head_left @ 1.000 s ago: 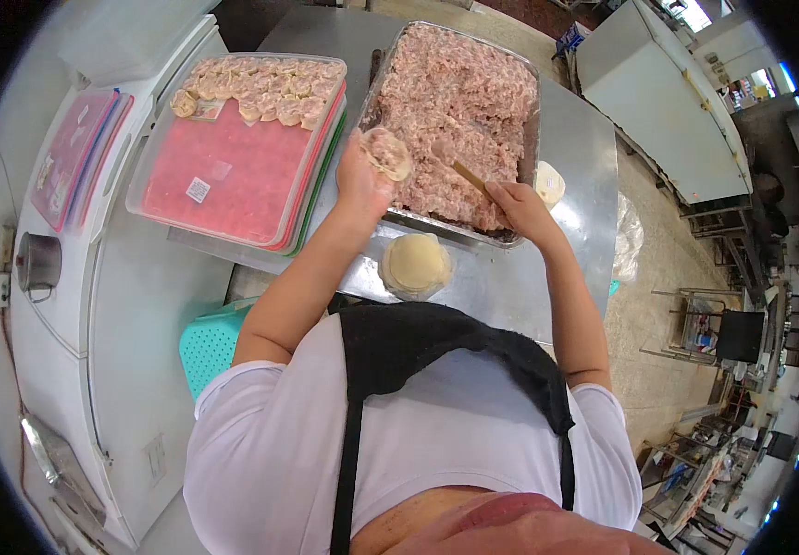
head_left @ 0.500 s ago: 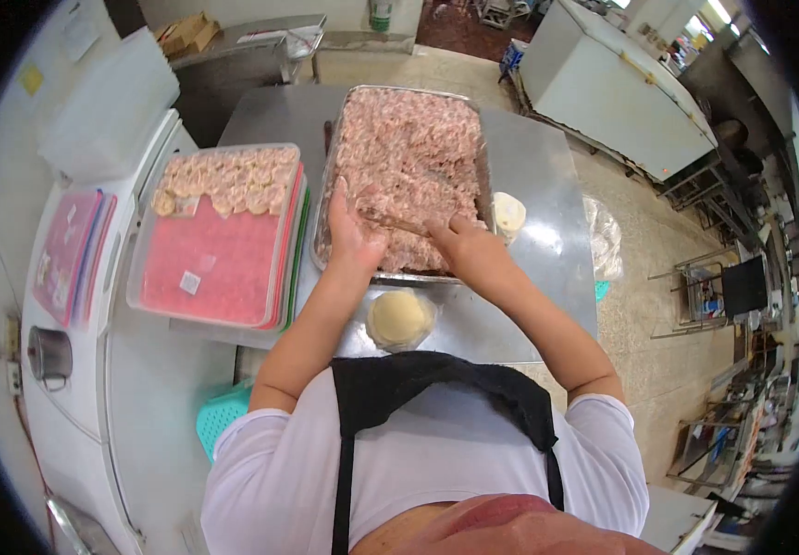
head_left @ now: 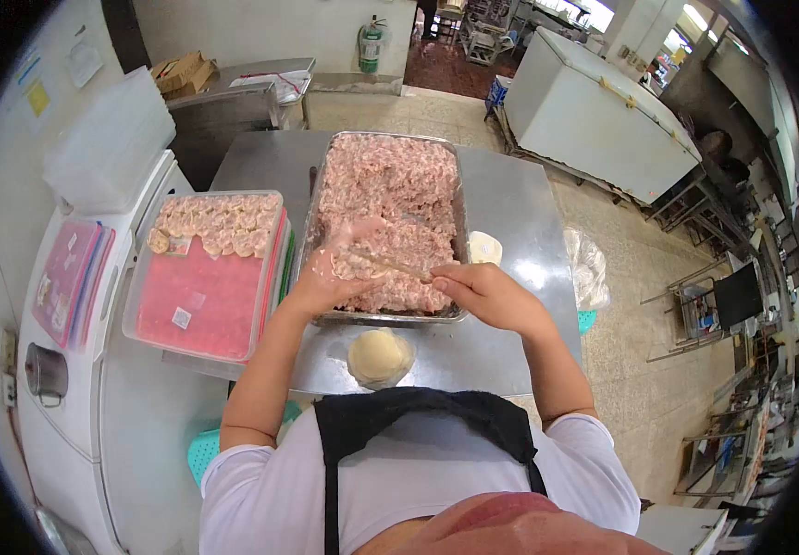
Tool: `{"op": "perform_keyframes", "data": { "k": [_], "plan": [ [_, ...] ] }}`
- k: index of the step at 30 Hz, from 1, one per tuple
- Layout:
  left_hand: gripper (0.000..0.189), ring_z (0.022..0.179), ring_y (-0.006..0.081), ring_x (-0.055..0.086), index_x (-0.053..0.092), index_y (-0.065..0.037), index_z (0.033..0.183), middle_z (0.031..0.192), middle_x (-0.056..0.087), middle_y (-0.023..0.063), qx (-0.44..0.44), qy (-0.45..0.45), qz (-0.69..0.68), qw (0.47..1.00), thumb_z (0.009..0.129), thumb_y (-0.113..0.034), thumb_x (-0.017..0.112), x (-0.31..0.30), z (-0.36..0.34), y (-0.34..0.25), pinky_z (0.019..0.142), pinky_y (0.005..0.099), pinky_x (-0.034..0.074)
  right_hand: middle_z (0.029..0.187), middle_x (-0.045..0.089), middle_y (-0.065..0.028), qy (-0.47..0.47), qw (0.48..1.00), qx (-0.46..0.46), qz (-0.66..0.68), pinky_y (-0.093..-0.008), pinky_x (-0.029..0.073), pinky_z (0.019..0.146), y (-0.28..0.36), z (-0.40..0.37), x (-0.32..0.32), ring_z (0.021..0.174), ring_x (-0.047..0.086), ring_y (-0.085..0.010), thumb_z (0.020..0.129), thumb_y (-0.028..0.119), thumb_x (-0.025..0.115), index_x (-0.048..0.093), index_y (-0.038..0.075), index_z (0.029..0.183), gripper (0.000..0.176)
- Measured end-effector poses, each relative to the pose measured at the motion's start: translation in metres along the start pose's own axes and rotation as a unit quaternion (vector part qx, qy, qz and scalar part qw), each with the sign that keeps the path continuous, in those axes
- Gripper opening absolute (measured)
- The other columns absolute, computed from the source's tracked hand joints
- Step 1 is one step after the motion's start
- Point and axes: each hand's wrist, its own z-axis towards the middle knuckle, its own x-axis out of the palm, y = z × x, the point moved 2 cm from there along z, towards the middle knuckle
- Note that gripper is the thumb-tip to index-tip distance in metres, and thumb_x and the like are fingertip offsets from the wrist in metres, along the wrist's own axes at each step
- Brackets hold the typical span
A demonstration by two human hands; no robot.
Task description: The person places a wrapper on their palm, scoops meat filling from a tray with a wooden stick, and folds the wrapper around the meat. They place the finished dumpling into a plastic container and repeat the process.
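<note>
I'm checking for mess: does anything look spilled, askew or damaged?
Nothing stands out. The meat sits inside its pan, the dumplings lie packed together in their box, and no spill or damage shows.

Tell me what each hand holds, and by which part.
Right hand: a stick-like tool, by its handle end. Left hand: a meat-topped wrapper, cupped from beneath.

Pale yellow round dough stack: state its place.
In the head view, the pale yellow dough stack sits left of centre on the steel table, between the rectangular metal mince tray and black apron.
</note>
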Motion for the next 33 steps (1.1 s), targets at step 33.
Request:
{"op": "perform_keyframes", "data": {
  "k": [33],
  "plan": [
    [0.053, 0.097, 0.0256, 0.064, 0.060, -0.006, 0.115, 0.107, 0.066, 0.0140, -0.187, 0.019, 0.207, 0.960, 0.073, -0.033, 0.077, 0.072, -0.001, -0.015, 0.087, 0.0355, 0.048, 0.097, 0.066, -0.0194, -0.011, 0.987, -0.149, 0.054, -0.0379, 0.049, 0.077, -0.099, -0.012, 0.011, 0.084, 0.064, -0.0339, 0.091, 0.023, 0.056, 0.064, 0.004, 0.108, 0.026]
  ]
}}
